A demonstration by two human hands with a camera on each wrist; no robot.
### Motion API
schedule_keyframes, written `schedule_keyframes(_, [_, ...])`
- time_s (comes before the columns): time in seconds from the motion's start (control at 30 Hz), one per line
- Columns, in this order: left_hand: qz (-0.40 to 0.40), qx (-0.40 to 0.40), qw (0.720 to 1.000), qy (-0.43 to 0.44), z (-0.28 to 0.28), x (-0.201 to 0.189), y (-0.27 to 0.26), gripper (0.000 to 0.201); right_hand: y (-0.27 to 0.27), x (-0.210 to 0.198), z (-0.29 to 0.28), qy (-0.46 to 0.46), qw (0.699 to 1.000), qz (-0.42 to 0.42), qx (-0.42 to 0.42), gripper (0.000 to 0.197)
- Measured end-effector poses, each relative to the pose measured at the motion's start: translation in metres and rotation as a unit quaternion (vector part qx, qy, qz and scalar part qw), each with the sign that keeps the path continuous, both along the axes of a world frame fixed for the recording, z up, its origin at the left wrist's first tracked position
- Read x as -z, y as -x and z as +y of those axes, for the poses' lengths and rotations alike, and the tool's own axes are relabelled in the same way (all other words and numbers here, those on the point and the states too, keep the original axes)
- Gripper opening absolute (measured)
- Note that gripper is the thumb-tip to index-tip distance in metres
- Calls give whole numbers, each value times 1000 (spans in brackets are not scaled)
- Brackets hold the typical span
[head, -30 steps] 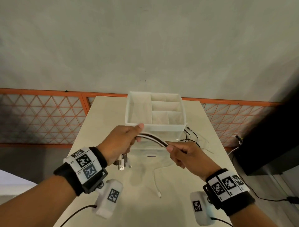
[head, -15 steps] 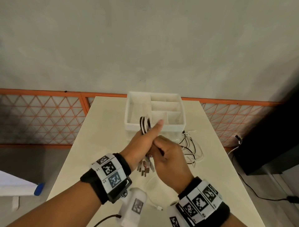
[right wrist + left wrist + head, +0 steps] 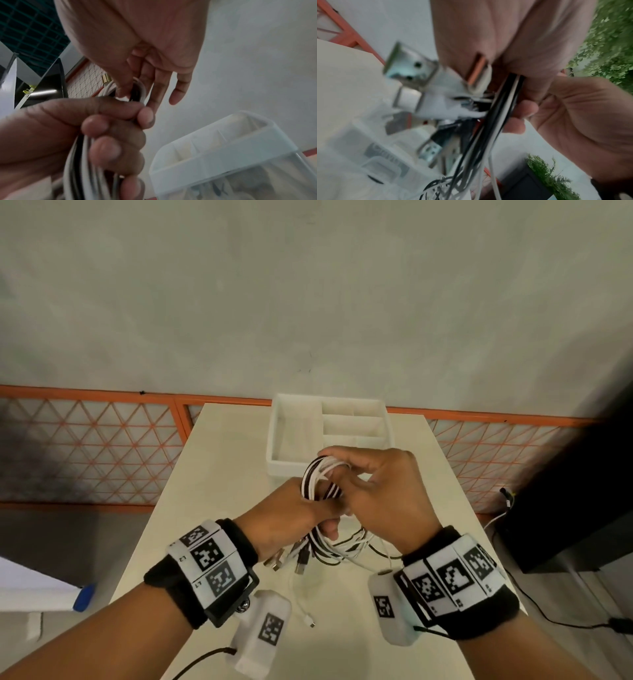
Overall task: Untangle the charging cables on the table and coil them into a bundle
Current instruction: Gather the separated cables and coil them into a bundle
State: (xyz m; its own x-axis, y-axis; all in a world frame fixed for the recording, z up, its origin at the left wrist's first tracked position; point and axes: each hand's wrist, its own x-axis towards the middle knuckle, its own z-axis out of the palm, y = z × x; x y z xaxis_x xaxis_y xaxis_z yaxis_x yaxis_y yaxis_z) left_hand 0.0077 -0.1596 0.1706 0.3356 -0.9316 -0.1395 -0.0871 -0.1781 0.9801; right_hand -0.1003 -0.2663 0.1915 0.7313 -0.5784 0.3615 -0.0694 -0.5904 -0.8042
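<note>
At frame centre, above the table (image 3: pixel 219 474), our left hand (image 3: pixel 287 518) is gripping the looped cables (image 3: pixel 320 477), our right hand (image 3: pixel 383 487) pinching them; only the left-wrist view is showing the plugs (image 3: pixel 412 67).

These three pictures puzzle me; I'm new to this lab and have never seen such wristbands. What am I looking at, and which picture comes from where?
No machine here: a person works with bare hands, wearing cameras. The wide picture comes from a camera on the head, looking down; the two close-ups come from cameras strapped to the wrists, under the black-and-white patterned bands. The left hand grips a bunch of black and white charging cables, and the right hand bends them into a loop with its fingers curled round it. The plug ends hang below the left hand. On the pale table stand a white divided tray and a loose white cable.
</note>
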Motion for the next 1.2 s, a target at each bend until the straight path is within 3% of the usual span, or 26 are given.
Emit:
schedule_keyframes(0.07, [-27,-26,999,16,-1,2,-2,29,-3,3,1,-27,999,-23,13,25])
schedule_keyframes(0.17, [6,-73,996,42,-2,3,-10,28,-2,11,2,-138,985,-19,-101,32])
schedule_keyframes(0.27, [69,-80,992,63,1,-4,-18,32,4,34,5,-145,962,122,-198,27])
schedule_keyframes(0.37, [57,-67,994,70,5,-11,-21,29,7,56,7,-42,957,253,-133,18])
schedule_keyframes(0.47, [59,-85,990,97,5,-8,-22,29,9,62,4,-60,945,313,-70,38])
schedule_keyframes(0.57, [87,-104,985,108,2,-9,-24,27,9,64,-2,-10,927,373,-30,51])
schedule_keyframes(0.67, [92,-53,994,26,8,-17,-28,28,10,70,-14,47,904,422,47,48])
schedule_keyframes(0.77, [-45,34,991,-120,15,-13,-25,26,12,64,-25,76,902,408,117,34])
schedule_keyframes(0.87, [-244,72,944,-209,12,6,-15,35,7,53,-24,85,912,369,155,24])
schedule_keyframes(0.93, [-283,56,931,-225,9,17,-15,35,4,49,-23,84,921,341,171,20])
schedule_keyframes(1.03, [-270,12,939,-211,8,22,-20,28,6,47,-23,43,949,268,159,29])
schedule_keyframes(1.13, [-140,-48,977,-154,9,21,-22,19,10,38,-25,13,976,190,107,35])
schedule_keyframes(1.2, [-40,-111,986,-114,10,21,-28,17,14,31,-28,-49,986,146,72,34])
